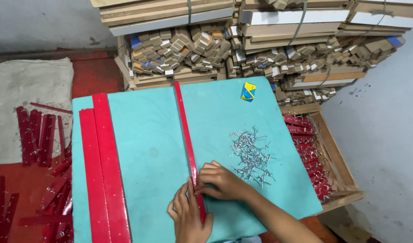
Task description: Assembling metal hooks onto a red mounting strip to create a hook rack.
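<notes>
Low centre of the frame, both hands press on the red strip (pixel 187 135): right hand (pixel 222 182) fingers curled over it, left hand (pixel 188 216) flat, hiding its near end; whether either actually grips it is unclear.

The near part of the thin red strip (pixel 187 139) is hidden under the right hand (pixel 222 182) and the left hand (pixel 188 216), so its near end cannot be seen. What the fingers (pixel 205 173) press on the strip is covered and cannot be told. The left hand is cut off at the wrist by the near edge. The two wide red strips (pixel 103 171) at the left also run out of the picture there. The small metal pieces (pixel 251 155) on the desk (pixel 148 148) are too small to tell their shape. The stacked wood pieces (pixel 260 27) far behind are cut off at the top, and the red pieces in the wooden crate (pixel 337 157) at the right are partly hidden by the desk.
</notes>
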